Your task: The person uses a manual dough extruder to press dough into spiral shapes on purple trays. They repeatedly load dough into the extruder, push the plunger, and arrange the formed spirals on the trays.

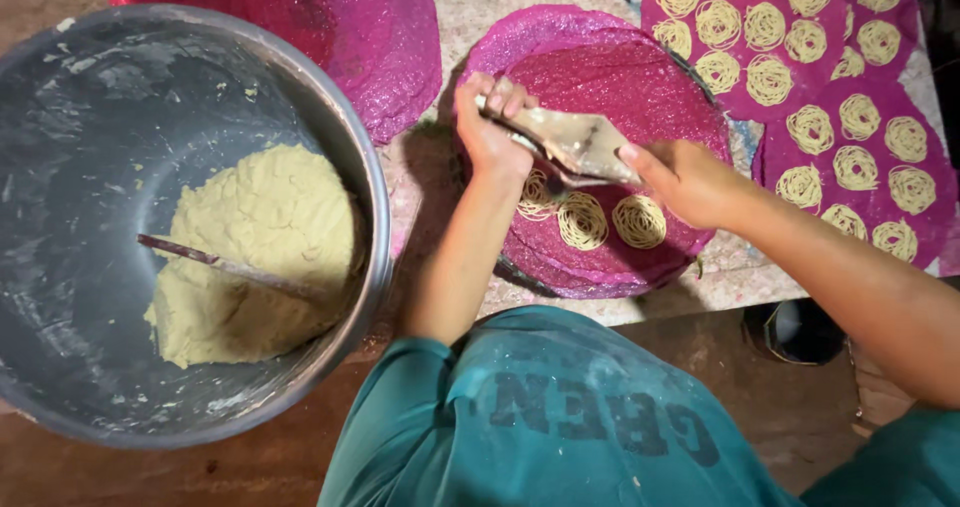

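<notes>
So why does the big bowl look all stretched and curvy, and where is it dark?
Head view: the wide lens bends the metal bowl near the left edge; the hands and pink mat are sharp and evenly lit; a soft shadow falls beside the left forearm; the floor at the bottom is dim.

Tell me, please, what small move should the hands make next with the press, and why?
Probably slide the noodle press, held by the left hand and right hand, towards the bare part of the pink mat. Only three noodle coils lie along its near edge; the rest is free.
</notes>
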